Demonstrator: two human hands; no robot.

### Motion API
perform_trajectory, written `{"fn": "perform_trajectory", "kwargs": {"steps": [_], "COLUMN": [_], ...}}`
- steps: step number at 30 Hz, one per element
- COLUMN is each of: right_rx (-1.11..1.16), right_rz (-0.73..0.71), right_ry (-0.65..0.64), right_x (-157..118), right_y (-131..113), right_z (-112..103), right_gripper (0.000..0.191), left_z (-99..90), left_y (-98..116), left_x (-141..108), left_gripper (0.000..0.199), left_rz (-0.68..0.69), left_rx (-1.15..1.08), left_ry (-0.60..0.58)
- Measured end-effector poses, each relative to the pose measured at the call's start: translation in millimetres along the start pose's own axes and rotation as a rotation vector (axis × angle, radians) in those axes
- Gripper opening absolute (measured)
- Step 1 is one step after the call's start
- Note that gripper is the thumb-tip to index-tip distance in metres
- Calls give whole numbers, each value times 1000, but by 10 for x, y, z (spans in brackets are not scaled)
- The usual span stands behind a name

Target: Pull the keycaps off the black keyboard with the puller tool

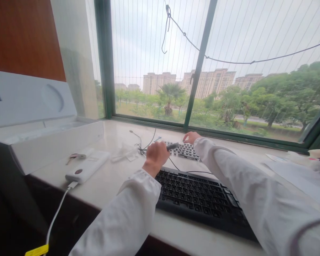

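A black keyboard lies on the white sill below my forearms, its keycaps off and the square sockets bare. Behind it, several loose dark keycaps are laid out in rows. My left hand is closed around a short dark stick-like object, which points right over the keycaps; its kind is unclear. At the far edge of the keycaps, my right hand reaches down with bent fingers, a small gap showing between them. I see nothing in that hand, though the fingertips are small and partly blurred.
A thin dark cable coils left of the keycaps, beside clear plastic wrapping. Farther left are a white power bank with a white cord, a key and an open white box. Papers lie right; a window stands behind.
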State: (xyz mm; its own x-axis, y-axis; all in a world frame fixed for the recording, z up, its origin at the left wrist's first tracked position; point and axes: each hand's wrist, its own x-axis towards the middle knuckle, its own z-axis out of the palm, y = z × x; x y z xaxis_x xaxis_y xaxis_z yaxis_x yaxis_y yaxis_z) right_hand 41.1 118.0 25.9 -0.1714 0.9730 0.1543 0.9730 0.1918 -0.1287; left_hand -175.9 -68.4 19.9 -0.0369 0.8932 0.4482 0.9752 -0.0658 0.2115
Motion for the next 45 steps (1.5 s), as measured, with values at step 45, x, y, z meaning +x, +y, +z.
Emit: {"fn": "perform_trajectory", "kwargs": {"steps": [45], "right_rx": [31], "right_rz": [10], "right_ry": [-96], "right_x": [494], "right_y": [220], "right_z": [368], "right_gripper": [28], "left_z": [-8], "left_y": [56], "left_x": [-24], "left_gripper": [31], "left_rz": [23], "left_rx": [13], "left_ry": [-35]}}
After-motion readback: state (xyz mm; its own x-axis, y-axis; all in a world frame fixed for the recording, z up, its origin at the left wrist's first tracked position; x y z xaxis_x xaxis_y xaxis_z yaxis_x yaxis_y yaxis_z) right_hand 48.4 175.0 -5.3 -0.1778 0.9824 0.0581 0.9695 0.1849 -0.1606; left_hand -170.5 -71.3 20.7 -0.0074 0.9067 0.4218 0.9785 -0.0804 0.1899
